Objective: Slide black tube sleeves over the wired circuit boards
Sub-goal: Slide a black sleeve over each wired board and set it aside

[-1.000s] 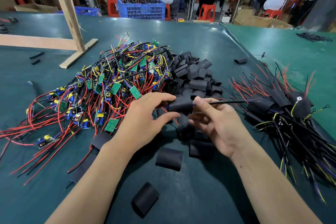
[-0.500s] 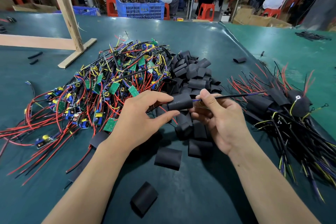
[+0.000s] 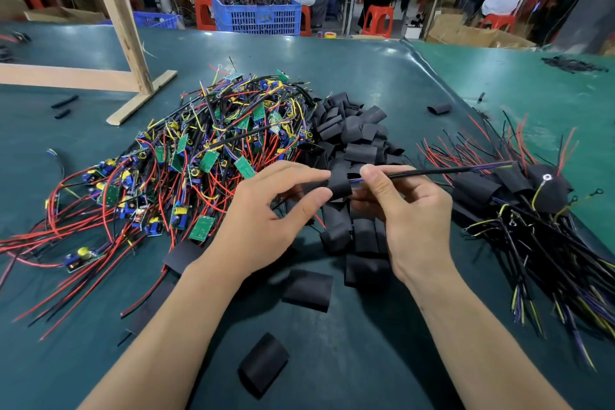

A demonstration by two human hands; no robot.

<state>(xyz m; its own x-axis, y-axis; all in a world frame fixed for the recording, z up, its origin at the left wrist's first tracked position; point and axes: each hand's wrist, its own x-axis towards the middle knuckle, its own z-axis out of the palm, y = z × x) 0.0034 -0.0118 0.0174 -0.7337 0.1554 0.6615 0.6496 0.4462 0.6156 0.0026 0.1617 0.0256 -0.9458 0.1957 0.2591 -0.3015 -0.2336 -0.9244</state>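
Note:
My left hand (image 3: 266, 220) pinches a black tube sleeve (image 3: 339, 185) between thumb and forefinger above the table. My right hand (image 3: 402, 213) pinches a black cable (image 3: 432, 172) just right of the sleeve; the cable runs out to the right, and its blue and yellow wires enter the sleeve. The board inside the sleeve is hidden. A big heap of wired circuit boards (image 3: 206, 156) with red, black and yellow wires lies to the left. A pile of loose black sleeves (image 3: 352, 133) sits behind my hands.
Sleeved boards with trailing wires (image 3: 532, 210) are heaped at the right. Loose sleeves (image 3: 307, 289) (image 3: 263, 364) lie on the green mat near me. A wooden frame (image 3: 126, 43) stands at the back left. People work at benches beyond a blue crate (image 3: 256, 15).
My hands have risen slightly and moved a little apart. More of the coloured wire shows between the sleeve and my right fingers.

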